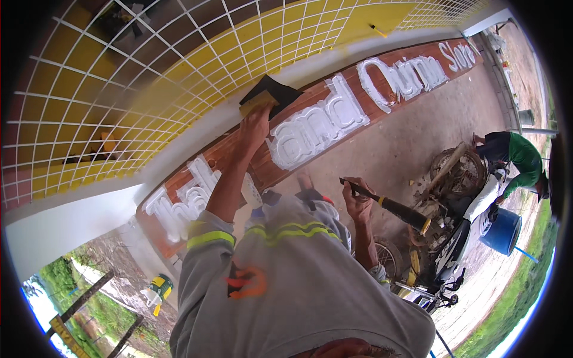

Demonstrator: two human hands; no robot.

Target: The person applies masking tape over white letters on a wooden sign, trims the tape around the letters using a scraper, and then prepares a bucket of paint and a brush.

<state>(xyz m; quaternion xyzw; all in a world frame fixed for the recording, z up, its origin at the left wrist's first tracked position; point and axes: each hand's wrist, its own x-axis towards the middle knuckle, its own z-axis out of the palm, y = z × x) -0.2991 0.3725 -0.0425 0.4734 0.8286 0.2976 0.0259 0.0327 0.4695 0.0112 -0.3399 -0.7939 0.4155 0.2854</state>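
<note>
In the upper middle, my left hand (255, 125) grips a folded sheet of sandpaper (271, 92), dark on one side and tan on the other. It is raised over a long reddish-brown wooden sign board (262, 166) that bears large white-coated letters (322, 128). My right hand (357, 206), lower and to the right, is closed around a hand tool (397, 212) with a thick dark handle and a light end. A short dark tip pokes out past the fingers; its exact kind I cannot make out.
White wire mesh (197, 45) and a yellow wall (310, 30) rise behind the board. A motorcycle (453, 238) stands at right, near a blue barrel (501, 230) and a bent-over person in green (525, 158). A paint can (160, 287) sits lower left.
</note>
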